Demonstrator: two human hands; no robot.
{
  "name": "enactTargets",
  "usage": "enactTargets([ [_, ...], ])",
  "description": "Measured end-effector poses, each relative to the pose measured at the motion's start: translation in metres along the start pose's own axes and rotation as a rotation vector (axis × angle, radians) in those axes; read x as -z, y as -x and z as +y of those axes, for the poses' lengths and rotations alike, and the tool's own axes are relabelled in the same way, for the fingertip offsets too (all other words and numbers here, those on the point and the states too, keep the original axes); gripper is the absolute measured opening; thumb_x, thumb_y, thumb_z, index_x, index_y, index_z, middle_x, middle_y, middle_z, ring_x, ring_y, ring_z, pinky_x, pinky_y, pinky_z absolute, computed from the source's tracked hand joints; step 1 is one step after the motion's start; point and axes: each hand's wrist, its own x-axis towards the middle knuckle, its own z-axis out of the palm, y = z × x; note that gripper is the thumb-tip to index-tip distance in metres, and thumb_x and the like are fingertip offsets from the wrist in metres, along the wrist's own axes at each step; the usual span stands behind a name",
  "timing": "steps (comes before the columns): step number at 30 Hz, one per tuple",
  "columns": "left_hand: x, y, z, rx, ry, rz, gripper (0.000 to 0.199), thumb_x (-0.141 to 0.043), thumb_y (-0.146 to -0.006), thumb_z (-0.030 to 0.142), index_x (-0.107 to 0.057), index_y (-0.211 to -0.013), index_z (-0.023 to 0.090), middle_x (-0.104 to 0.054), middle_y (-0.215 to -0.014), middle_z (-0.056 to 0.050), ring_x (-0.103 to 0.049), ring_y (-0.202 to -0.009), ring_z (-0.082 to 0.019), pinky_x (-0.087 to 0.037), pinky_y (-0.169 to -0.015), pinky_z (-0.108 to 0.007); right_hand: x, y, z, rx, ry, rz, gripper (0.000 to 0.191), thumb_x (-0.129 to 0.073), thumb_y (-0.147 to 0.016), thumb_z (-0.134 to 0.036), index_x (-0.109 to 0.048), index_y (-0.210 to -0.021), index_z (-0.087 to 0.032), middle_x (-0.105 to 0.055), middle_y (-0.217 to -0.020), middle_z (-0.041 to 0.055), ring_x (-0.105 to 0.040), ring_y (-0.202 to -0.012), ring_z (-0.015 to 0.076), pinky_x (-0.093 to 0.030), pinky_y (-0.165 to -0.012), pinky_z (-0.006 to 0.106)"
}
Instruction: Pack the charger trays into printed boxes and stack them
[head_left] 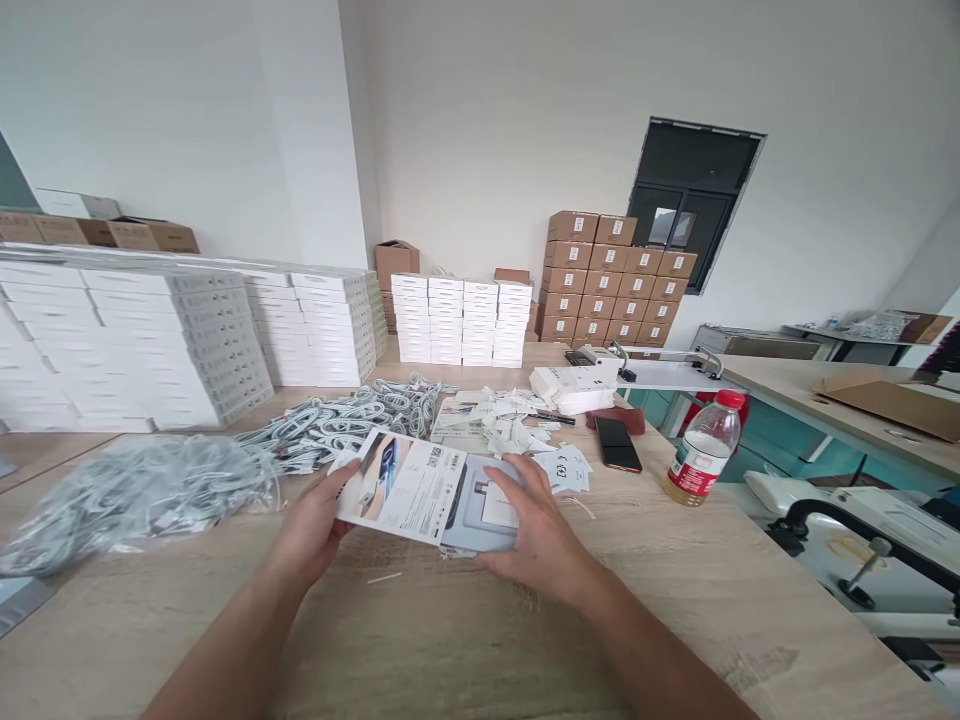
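Observation:
Between my hands, above the wooden table, is a flat box: a printed white sleeve (409, 485) with a bluish-grey inner tray (466, 520) sticking out at its right end. My left hand (311, 525) is closed on the sleeve's left edge, its fingers partly hidden behind. Around the tray's right side my right hand (540, 535) is closed, thumb and fingers on opposite edges. A small white piece (499, 508) lies in the tray near the right fingers. Behind the box spread white paper slips (517, 420) and a pile of coiled white cables (352, 420).
Bagged cables (150, 490) lie at left, before stacked white boxes (127, 350). More white boxes (461, 320) stand at the back. A phone (618, 445) and a red-capped bottle (703, 450) stand near the table's right edge. Brown cartons (592, 280) are piled by the wall.

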Motion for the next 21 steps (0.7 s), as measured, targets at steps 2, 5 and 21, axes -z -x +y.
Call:
enactTargets([
  [2,-0.002,0.001,-0.003,0.022,0.004,-0.035,0.011,-0.061,-0.087,0.014,-0.071,-0.089,0.011,-0.073,-0.073,-0.005,-0.066,-0.052,-0.014,-0.056,-0.044,-0.021,-0.001,0.001,-0.002,-0.033,-0.082,-0.015,0.090,-0.081,-0.065,-0.037,-0.040,-0.145,-0.032,-0.022,-0.160,0.0056,-0.016,-0.148,0.0310,-0.026,-0.118,0.053],
  [5,-0.004,0.002,-0.006,0.060,0.013,-0.096,0.013,-0.059,-0.088,0.014,-0.071,-0.087,0.009,-0.072,-0.072,-0.007,-0.065,-0.050,-0.014,-0.054,-0.041,-0.020,0.001,0.002,-0.003,-0.020,-0.158,-0.043,0.088,-0.082,-0.066,-0.038,-0.041,-0.144,-0.034,-0.020,-0.161,0.0042,-0.016,-0.149,0.0310,-0.025,-0.118,0.053],
  [21,-0.018,0.013,-0.020,0.070,0.121,-0.160,0.016,-0.056,-0.091,0.014,-0.069,-0.102,0.014,-0.076,-0.093,-0.010,-0.073,-0.073,-0.020,-0.064,-0.061,-0.029,-0.011,-0.001,-0.008,-0.170,-0.520,0.327,0.055,-0.046,-0.094,-0.056,-0.043,-0.144,-0.033,-0.020,-0.162,0.0002,-0.016,-0.150,0.0235,-0.023,-0.121,0.051],
])
